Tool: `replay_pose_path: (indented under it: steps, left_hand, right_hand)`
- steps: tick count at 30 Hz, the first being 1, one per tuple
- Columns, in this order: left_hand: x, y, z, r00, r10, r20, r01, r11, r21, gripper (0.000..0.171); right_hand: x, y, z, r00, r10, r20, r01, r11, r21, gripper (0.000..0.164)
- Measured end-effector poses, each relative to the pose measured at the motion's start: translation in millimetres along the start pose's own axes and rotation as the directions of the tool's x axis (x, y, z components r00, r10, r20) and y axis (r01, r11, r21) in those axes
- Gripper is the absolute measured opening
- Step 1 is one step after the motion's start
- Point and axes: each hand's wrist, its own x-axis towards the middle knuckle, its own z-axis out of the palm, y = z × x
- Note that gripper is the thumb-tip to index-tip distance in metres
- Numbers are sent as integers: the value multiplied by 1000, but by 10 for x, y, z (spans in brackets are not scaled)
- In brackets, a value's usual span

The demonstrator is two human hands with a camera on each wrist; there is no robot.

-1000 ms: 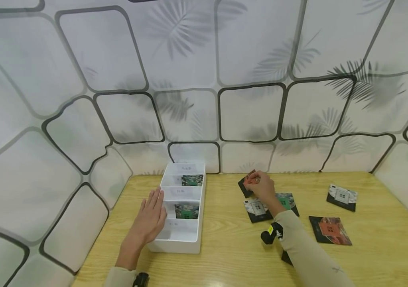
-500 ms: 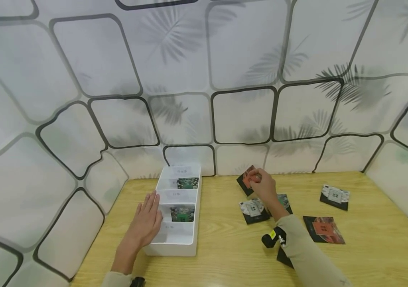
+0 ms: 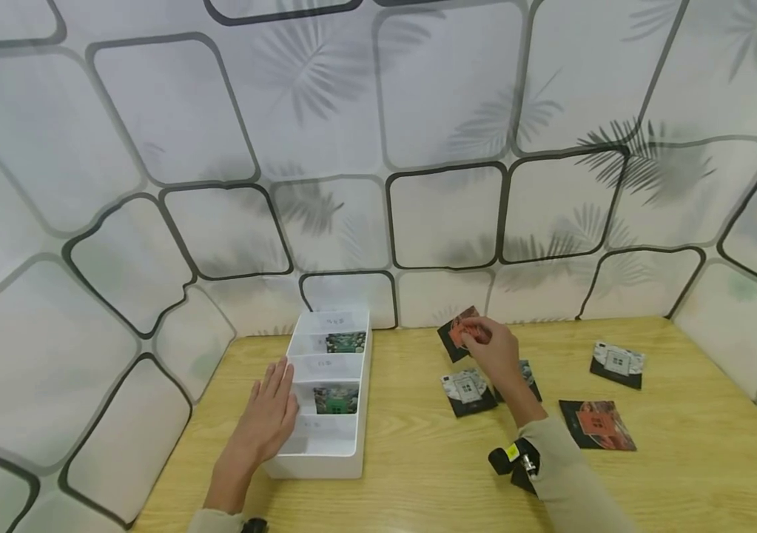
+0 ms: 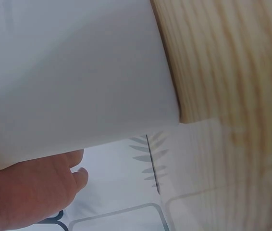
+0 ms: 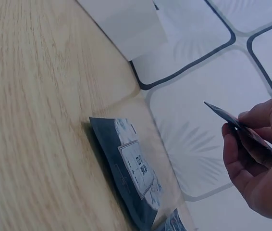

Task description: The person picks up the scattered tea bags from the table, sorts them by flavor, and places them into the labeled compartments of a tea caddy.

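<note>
In the head view, my left hand [image 3: 263,418] lies with straight fingers along the left rim of a white divided box [image 3: 314,466]. The left wrist view has that hand [image 4: 35,190] against the box's outer wall [image 4: 83,91]. My right hand [image 3: 496,357] pinches a flat black-and-red packet [image 3: 451,337] between thumb and fingers. In the right wrist view, the pinched packet [image 5: 222,114] is seen edge-on, off the table. Inside the box, two green-labelled packets stand in separate compartments, one packet [image 3: 346,342] farther back and another packet [image 3: 336,400] nearer.
Below the right hand lie a black-and-white packet [image 3: 468,392] and a partly hidden green packet [image 3: 530,379]. Farther right are another white packet [image 3: 618,363] and a red one [image 3: 598,424]. A dark packet [image 3: 523,480] is mostly covered by the right wrist camera. A patterned wall covering [image 3: 445,215] borders the table.
The head view has shifted a little, so the scene sits slightly farther left. My right hand has moved slightly to the right, still pinching the red packet. My left hand stays on the box.
</note>
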Motion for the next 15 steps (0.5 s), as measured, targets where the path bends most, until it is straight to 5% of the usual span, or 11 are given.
replay_pose_path:
  steps: [15]
  left_hand:
    - [31,-12,20,1000,-5,3,5,1000,-3,56]
  right_hand:
    - [-208,-61,-117,992,-40,-121,67,972,227,21]
